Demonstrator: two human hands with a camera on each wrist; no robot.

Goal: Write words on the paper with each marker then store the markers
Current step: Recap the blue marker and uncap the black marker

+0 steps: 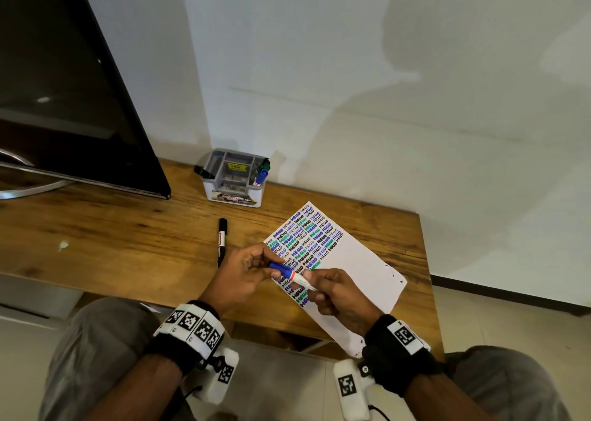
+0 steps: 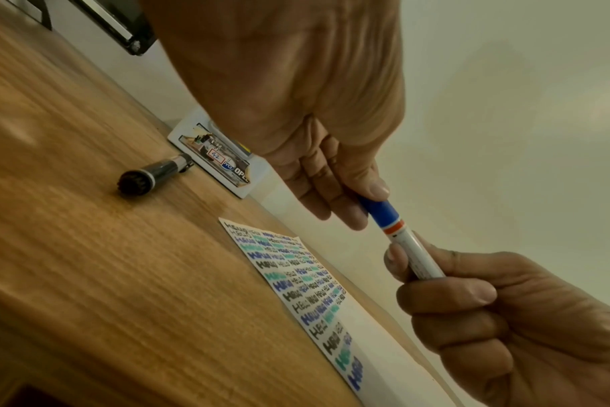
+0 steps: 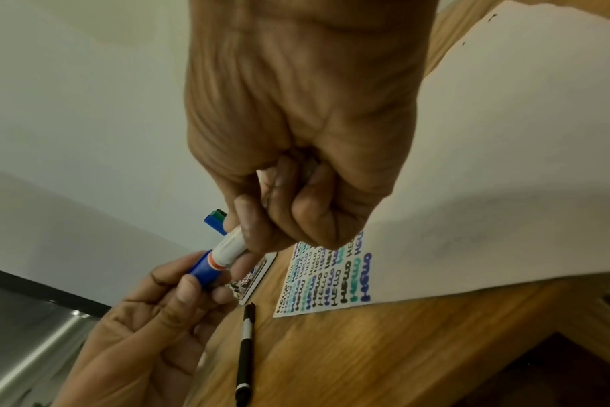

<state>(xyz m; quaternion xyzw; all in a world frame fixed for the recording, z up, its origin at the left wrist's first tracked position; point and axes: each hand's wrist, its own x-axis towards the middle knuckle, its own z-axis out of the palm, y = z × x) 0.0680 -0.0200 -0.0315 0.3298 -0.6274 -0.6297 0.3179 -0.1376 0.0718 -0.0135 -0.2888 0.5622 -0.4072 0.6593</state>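
Observation:
Over the paper, which is covered in rows of "HELLO", both hands hold one blue marker. My left hand pinches its blue cap between thumb and fingers. My right hand is curled round the white barrel. The cap sits against the barrel at an orange ring. A black marker lies capped on the wooden table, left of the paper. The grey organizer at the back holds a blue and a green marker in its right compartment.
A large dark screen on a silver stand fills the back left of the table. A white wall runs right behind the organizer. The table's right edge is close to the paper, whose near corner overhangs the front edge.

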